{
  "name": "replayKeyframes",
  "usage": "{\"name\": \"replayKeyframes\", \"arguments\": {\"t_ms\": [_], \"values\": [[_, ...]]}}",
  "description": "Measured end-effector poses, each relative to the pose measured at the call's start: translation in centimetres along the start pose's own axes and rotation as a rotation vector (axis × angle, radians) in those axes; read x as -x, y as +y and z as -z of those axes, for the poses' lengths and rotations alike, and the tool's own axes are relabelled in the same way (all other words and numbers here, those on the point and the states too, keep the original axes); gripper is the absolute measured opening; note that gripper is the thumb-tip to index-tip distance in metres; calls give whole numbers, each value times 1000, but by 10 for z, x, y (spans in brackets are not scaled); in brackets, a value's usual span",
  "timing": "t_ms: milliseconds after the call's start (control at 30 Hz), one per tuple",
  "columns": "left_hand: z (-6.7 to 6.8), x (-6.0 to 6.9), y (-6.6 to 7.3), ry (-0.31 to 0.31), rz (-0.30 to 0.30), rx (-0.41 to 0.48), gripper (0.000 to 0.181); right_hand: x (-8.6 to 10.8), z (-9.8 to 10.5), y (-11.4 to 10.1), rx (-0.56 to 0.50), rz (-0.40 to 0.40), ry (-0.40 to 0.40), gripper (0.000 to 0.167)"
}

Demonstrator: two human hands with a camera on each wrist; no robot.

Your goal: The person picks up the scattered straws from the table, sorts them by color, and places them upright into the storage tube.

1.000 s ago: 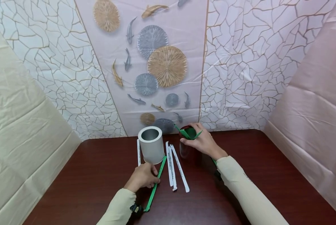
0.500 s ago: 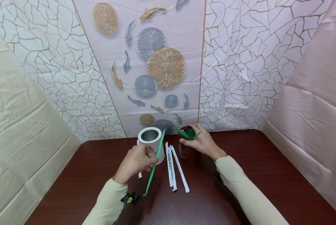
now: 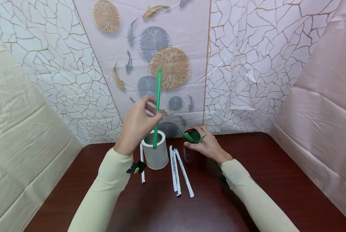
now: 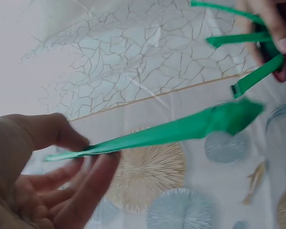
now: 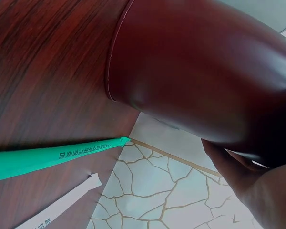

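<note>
Fingers [image 4: 93, 191] and thumb of the left hand [image 3: 139, 120] pinch the held green strip [image 3: 158, 90], nearly upright in the head view; its lower end overlaps the mouth of the pale can [image 3: 157, 158], whether inside or in front cannot be told. The right hand [image 3: 207, 146] grips the upper part of the dark red cup [image 5: 195, 62], upright on the table [image 3: 277, 161]. Between can and cup lie three white strips [image 3: 183, 172]; a fourth white strip [image 3: 143, 175] lies left of the can. Stage, as judged: partway, with some green strips placed in the cup, one in hand, and those on the table apparently left to handle. The left wrist view separates three green strips [image 4: 239, 39] protruding from the cup; the right wrist view reveals a printed green strip [image 5: 52, 157] and a neighbouring white strip [image 5: 59, 203], apparently screened by the right arm in the head view.
</note>
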State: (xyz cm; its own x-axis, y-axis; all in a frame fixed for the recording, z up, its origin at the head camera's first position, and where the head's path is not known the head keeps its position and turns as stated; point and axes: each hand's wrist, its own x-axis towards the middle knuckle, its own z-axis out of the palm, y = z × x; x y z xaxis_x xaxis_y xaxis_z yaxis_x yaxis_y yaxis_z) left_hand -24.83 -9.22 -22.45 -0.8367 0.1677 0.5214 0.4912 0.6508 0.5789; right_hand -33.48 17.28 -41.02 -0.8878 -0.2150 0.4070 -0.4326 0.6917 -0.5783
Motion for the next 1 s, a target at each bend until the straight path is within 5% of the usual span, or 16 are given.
{"name": "replayKeyframes", "arguments": {"t_ms": [267, 500, 633, 767, 1000], "values": [[-26, -37, 13, 148, -96, 156, 15, 2, 0, 1, -11, -23, 0, 82], [-76, -51, -7, 199, -146, 343, 14, 3, -1, 2, -10, -30, -3, 83], [-107, -51, -26, 137, -91, 344, 15, 5, -1, 2, -8, -38, 0, 79], [-131, -44, -43, 6, -10, 244, 13, 5, -1, 2, -7, -30, 11, 78], [-149, -36, -58, -188, 126, 81, 21, 2, -2, 0, -18, -11, 20, 77]]}}
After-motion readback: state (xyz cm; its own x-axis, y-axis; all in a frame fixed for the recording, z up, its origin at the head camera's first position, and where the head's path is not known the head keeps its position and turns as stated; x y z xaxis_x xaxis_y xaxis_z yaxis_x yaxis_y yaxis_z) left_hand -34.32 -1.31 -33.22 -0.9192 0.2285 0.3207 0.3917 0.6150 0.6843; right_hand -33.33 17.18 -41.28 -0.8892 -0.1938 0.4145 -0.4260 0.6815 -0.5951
